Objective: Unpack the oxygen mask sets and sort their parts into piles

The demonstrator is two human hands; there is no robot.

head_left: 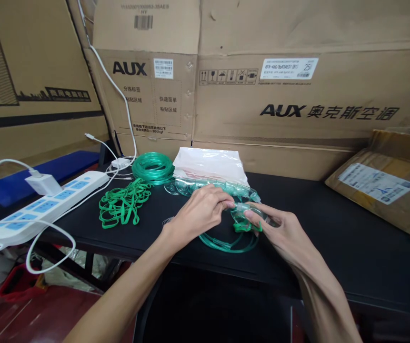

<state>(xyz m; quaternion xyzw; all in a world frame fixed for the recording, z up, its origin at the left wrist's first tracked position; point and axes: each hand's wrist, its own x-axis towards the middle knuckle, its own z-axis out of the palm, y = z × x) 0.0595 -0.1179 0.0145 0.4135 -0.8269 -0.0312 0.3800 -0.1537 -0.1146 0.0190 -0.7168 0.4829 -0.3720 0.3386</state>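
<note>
My right hand (271,221) is closed on a clear oxygen mask (238,216), thumb on the near side and fingers behind. Bunched green elastic strap (244,228) hangs under the mask. My left hand (205,205) pinches close by the mask's narrow connector end; its fingers hide what is between them. A loop of thin green tubing (222,245) lies on the black table (147,238) below both hands. Behind them, several clear greenish masks (179,186) lie in a row, partly under white plastic packaging (206,162).
A coil of green tubing (153,167) and a heap of green elastic straps (124,202) lie left of the hands. Farther left is a white power strip (47,205) with cables. A taped cardboard box (383,176) stands right. Large cartons (226,95) wall off the back.
</note>
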